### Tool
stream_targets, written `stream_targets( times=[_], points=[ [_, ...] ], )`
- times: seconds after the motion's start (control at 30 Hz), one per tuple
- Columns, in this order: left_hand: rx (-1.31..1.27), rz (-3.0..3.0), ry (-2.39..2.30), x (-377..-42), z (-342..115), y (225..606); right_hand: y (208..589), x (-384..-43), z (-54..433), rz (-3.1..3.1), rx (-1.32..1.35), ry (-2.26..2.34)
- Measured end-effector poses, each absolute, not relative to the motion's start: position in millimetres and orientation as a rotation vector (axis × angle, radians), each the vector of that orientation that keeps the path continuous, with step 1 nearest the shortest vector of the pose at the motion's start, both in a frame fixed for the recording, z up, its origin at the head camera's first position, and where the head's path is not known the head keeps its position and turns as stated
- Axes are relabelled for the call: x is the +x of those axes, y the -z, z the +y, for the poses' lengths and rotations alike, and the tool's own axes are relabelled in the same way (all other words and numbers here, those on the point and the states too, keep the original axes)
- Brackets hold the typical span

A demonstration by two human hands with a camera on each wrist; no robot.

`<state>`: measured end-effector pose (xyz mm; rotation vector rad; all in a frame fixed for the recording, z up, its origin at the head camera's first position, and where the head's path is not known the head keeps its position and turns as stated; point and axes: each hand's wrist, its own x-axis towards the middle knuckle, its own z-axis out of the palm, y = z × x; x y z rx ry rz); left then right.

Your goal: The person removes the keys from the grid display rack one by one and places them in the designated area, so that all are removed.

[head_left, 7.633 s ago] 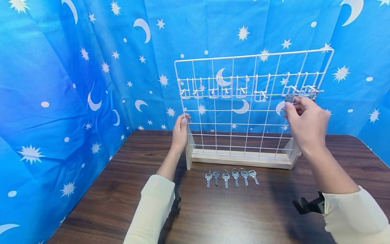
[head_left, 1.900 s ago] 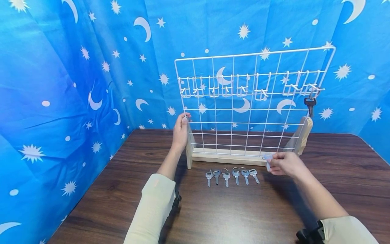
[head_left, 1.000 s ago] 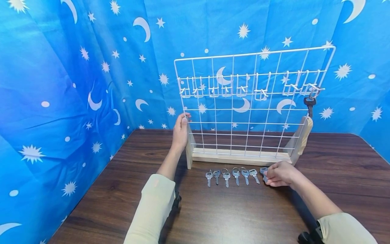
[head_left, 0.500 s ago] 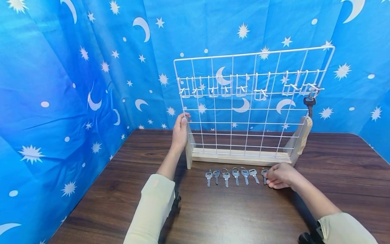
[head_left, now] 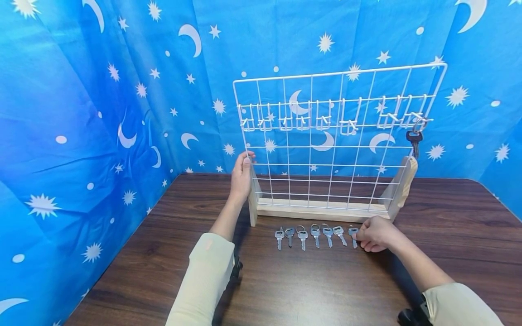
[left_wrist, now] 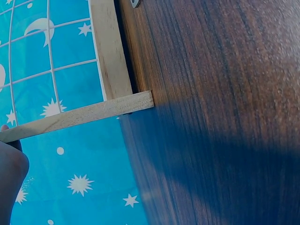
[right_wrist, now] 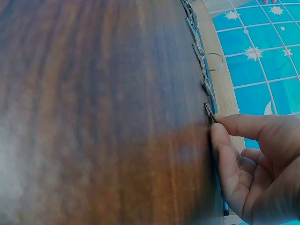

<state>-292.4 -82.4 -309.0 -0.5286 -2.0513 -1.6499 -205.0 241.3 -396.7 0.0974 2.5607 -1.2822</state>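
My left hand (head_left: 241,177) grips the left upright of a white wire grid rack (head_left: 308,165) on a wooden base. In the head view my right hand (head_left: 377,233) is low on the table, its thumb and finger pinching the edge of a silver key (head_left: 353,232). In the right wrist view these fingertips meet at that key (right_wrist: 209,111). It is the rightmost of a row of silver keys (head_left: 302,235), several with rings, before the base. A dark-headed key (head_left: 414,137) hangs by its ring from the rack's far-right hook.
Several white wire hooks (head_left: 324,121) line the upper part of the grid, left of the hanging key. Behind the dark wood table (head_left: 302,280) hangs a blue cloth (head_left: 134,90) with moons and stars. The rack's wooden bar (right_wrist: 220,75) runs close behind the keys.
My right hand came down from the right-hand hooks with a key and set it at the row's right end. The dark-headed key came into sight. My left hand stayed put.
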Motion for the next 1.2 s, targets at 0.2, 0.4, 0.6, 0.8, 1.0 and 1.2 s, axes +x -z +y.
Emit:
stream_targets(
  times=[0.2, 0.4, 0.6, 0.8, 1.0, 1.2],
  points=[
    [-0.521, -2.057, 1.647, -292.2, -82.3, 308.8, 399.0, -206.7, 243.0, 2.535, 0.095, 1.305],
    [-0.515, -2.064, 1.635, -291.1, -82.0, 307.0, 399.2, -207.9, 242.8, 2.498, 0.101, 1.357],
    [-0.505, -2.082, 1.636, -291.5, -82.1, 308.1, 391.5, -205.3, 245.6, 2.588, 0.047, 1.296],
    [-0.509, -2.080, 1.641, -291.6, -81.1, 308.8, 370.2, -200.0, 254.1, 2.810, -0.019, 1.182],
    [-0.502, -2.092, 1.637, -290.7, -82.1, 307.7, 337.7, -194.1, 268.9, 2.950, -0.063, 0.996],
    [-0.503, -2.088, 1.638, -291.2, -82.3, 308.3, 307.6, -186.7, 288.0, 3.066, -0.036, 0.969]
  ],
)
